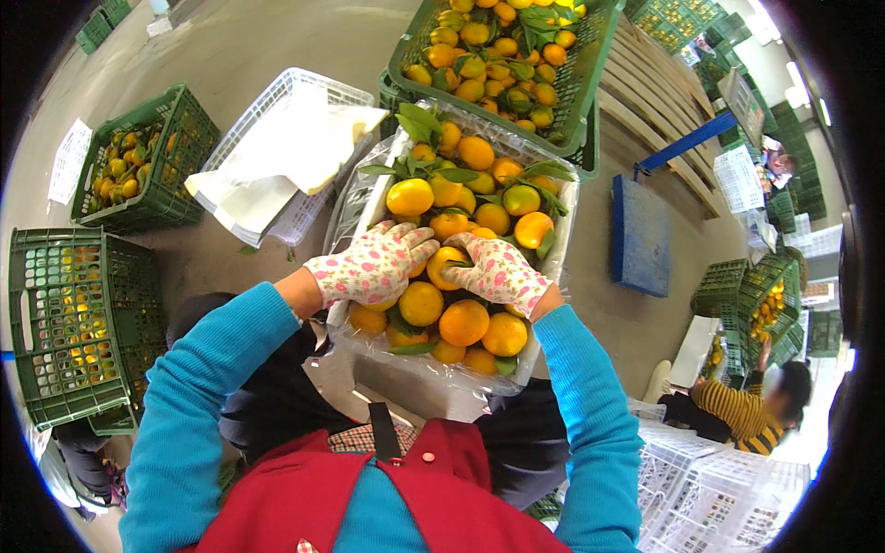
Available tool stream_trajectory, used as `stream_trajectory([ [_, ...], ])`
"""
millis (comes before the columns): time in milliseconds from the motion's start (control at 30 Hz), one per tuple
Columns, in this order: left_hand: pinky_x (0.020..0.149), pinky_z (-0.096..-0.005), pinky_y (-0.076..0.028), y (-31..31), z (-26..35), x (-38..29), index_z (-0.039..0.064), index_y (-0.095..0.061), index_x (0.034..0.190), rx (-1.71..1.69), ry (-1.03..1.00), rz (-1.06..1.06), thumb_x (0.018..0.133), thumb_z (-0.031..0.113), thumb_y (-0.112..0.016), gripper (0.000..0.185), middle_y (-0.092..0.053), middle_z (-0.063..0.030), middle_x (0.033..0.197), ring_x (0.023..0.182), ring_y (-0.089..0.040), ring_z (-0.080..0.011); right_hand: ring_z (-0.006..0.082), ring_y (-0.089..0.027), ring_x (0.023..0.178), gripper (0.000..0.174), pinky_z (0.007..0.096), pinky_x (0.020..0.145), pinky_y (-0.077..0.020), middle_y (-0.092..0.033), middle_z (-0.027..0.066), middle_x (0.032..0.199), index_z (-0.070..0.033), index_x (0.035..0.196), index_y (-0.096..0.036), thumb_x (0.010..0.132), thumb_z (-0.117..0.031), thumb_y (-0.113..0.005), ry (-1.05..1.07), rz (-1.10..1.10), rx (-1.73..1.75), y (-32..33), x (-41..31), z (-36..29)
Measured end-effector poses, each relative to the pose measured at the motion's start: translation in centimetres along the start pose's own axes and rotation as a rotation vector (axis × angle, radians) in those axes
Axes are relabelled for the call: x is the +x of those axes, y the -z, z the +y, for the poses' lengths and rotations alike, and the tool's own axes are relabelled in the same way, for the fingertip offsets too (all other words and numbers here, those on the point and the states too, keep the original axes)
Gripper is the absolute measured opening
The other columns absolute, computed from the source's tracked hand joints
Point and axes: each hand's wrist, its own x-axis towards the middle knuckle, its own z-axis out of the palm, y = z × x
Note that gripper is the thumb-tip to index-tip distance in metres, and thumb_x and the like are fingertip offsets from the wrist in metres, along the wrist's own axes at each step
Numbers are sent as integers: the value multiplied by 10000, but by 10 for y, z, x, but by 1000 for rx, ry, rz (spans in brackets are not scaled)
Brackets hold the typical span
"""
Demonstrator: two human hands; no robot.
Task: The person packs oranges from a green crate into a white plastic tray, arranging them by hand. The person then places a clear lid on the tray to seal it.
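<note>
In front of me a white crate lined with clear plastic [546,304] is heaped with orange citrus fruits and green leaves. My right hand [499,271], in a floral-print glove, has its thumb and fingers around an orange citrus fruit [440,268] near the crate's middle. My left hand [382,261], gloved alike, lies over fruits at the crate's left side, its fingertips close to that same fruit; whether it grips anything is hidden. More fruits, among them a bright orange one [464,322], lie nearer my body. A yellow fruit [410,197] sits beyond my left hand.
Beyond the white crate stands a green plastic crate [588,104] of leafy citrus. White paper sheets [269,145] lie on a crate at the left, near green crates [183,152]. At right are a blue platform scale [639,235], wooden pallet [657,104] and a seated person [733,411].
</note>
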Motion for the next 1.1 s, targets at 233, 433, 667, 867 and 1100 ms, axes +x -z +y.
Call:
stream_trajectory([
  [233,1173,-539,-233,-5,0,0,39,-430,1401,-49,19,16,836,475,-712,767,-367,-227,1486,1403,-322,-424,325,-581,1243,683,399,1049,-454,-593,197,1349,-22,1382,-519,916,-508,-636,-153,345,731,31,3,41],
  [433,1174,-546,-231,-9,0,-1,53,-418,1419,-38,60,9,826,488,-720,795,-352,-232,1502,1413,-307,-434,332,-621,1159,742,411,972,-492,-638,195,1265,-15,1340,-553,914,-622,-539,-582,332,-452,63,-7,45],
  [667,1183,-543,-213,-8,-4,-4,55,-404,1436,-84,56,17,819,504,-736,832,-341,-225,1517,1428,-292,-423,341,-629,1168,780,417,1009,-487,-650,221,1244,-25,1399,-464,799,-438,-746,-520,364,-73,51,-9,42],
  [867,1192,-522,-211,-9,-3,1,57,-407,1444,-83,53,0,813,523,-739,851,-331,-218,1527,1431,-289,-413,212,-578,1155,770,344,1021,-471,-563,113,1281,-40,1402,-407,768,-175,-823,84,261,609,5,-19,25],
  [1100,1195,-523,-204,-7,-2,1,66,-391,1467,-53,57,-12,821,514,-727,855,-332,-231,1522,1425,-295,-420,396,-583,1191,643,424,1025,-456,-621,236,1265,-27,1375,-511,854,-331,-735,-72,45,129,-12,-15,6],
])
